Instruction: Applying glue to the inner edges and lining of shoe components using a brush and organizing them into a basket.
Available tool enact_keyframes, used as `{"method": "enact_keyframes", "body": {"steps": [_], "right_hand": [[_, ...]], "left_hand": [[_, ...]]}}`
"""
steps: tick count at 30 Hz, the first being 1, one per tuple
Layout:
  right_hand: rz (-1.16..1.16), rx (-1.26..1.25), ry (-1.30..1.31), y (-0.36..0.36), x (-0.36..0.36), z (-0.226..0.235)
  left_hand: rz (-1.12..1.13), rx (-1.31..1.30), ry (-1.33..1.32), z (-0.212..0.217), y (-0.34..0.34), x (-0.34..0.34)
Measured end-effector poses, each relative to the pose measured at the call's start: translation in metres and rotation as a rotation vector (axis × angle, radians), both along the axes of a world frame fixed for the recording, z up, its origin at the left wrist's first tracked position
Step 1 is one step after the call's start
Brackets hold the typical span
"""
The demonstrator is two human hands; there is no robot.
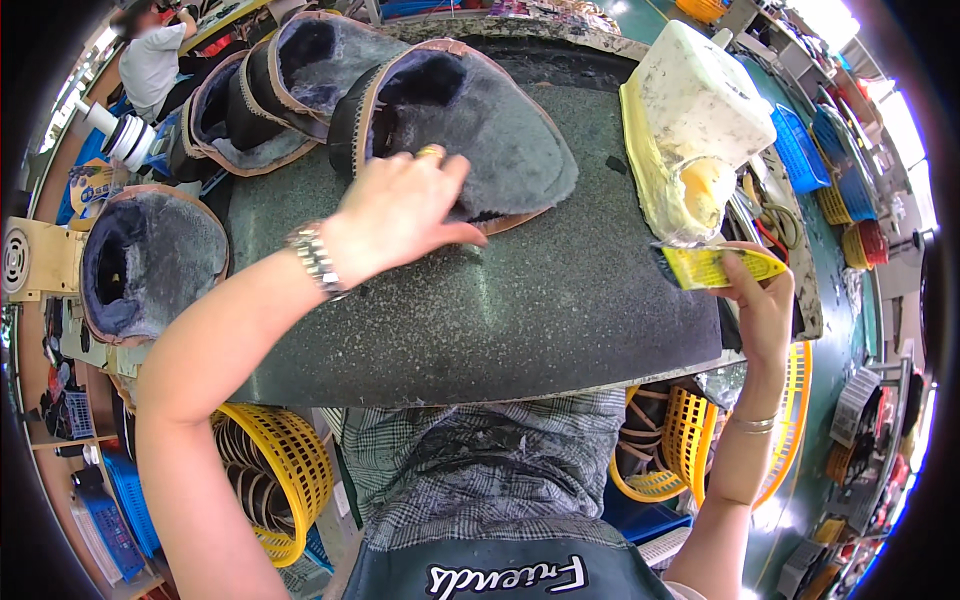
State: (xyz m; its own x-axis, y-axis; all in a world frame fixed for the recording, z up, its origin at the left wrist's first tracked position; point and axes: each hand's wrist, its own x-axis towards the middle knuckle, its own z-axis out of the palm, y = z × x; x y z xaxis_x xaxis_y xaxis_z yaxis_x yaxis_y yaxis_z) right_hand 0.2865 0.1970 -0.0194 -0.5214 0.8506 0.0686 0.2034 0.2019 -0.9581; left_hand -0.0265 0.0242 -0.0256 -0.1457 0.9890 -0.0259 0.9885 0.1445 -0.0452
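My left hand (405, 205) rests on the near edge of a fleece-lined slipper (490, 135), its fingers curled over the grey lining and its thumb stretched out to the side. The fingertips are partly hidden. At the right, my right hand (765, 295) holds a flat yellow brush (718, 268) with a dark end, pinched between thumb and fingers. That dark end is just below the mouth of a white plastic jug (690, 100) coated in yellowish dried glue. More slippers (325, 60) lie side by side at the far left, and another slipper (160, 260) sits by the table's left end.
The dark, speckled tabletop (500, 310) curves before me. Yellow baskets (285, 470) with slipper parts stand below it on the left, others (690, 430) on the right. Blue crates (800, 150) stand beyond the jug. Another person (155, 70) sits at the far left.
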Motion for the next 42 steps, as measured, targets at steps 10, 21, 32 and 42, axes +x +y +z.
{"method": "enact_keyframes", "body": {"steps": [10, 21, 32, 42], "right_hand": [[0.211, -0.297, 0.385, -0.040, -0.049, -0.003], [0.472, 1.095, -0.141, -0.052, -0.150, -0.050], [0.616, 0.521, 0.130, -0.119, -0.176, -0.044], [0.870, -0.970, -0.081, -0.092, -0.179, -0.037]], "left_hand": [[0.109, -0.164, -0.350, -0.012, 0.060, -0.031], [0.084, -0.521, -0.356, 0.035, 0.076, -0.040], [0.040, -0.207, -0.498, 0.001, 0.011, -0.049], [0.196, 0.275, -0.656, -0.021, -0.059, -0.071]]}}
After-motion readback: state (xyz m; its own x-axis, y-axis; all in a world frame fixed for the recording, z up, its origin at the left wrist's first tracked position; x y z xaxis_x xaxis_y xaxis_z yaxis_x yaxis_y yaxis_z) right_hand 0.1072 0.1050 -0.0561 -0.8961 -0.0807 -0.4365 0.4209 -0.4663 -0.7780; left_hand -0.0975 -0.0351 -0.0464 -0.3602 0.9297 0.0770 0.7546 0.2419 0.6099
